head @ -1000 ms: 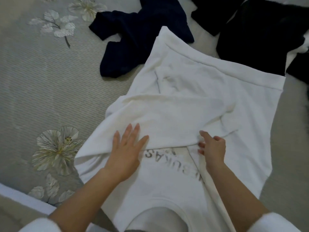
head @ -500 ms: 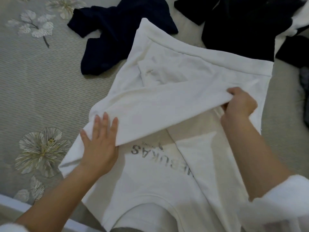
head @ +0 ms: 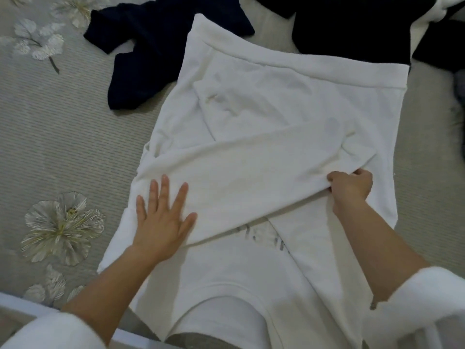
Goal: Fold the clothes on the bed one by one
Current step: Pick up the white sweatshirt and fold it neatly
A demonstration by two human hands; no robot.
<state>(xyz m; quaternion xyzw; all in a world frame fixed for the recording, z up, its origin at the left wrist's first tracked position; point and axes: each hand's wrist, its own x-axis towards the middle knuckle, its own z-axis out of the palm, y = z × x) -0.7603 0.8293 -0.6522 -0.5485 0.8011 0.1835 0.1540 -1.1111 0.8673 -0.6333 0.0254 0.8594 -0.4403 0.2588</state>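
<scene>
The white top [head: 276,102] lies spread on the bed [head: 63,127], its neckline [head: 226,290] nearest the person and its broad hem band at the far end. One sleeve [head: 251,177] is laid slantwise across the chest, partly covering the grey printed lettering [head: 264,235]. The right-hand side panel looks already turned inward along a long crease.

The left hand [head: 162,222] lies flat on the sleeve near the shoulder end, fingers straight and spread wide, pressing the cloth down. The right hand [head: 351,188] is curled round the sleeve's other end, pinching its edge and lifting it slightly off the body of the top.

The fabric reads as a thick, soft knit — light to lift, limp, and inclined to bunch, as the puckers near the right hand show. It should not slip on the ribbed bed cover, but it will drag wrinkles along if pulled from one corner only. The better holds, I judge, are the seamed edges: the cuff, the shoulder seam and the hem band, which are firmer than the open cloth. One flat palm as an anchor, with the other hand drawing the edge taut, suits it.

Beyond the hem, a navy garment [head: 156,56] lies crumpled at the far left, touching the top's edge, and a black garment [head: 352,28] at the far right — both unfolded.
</scene>
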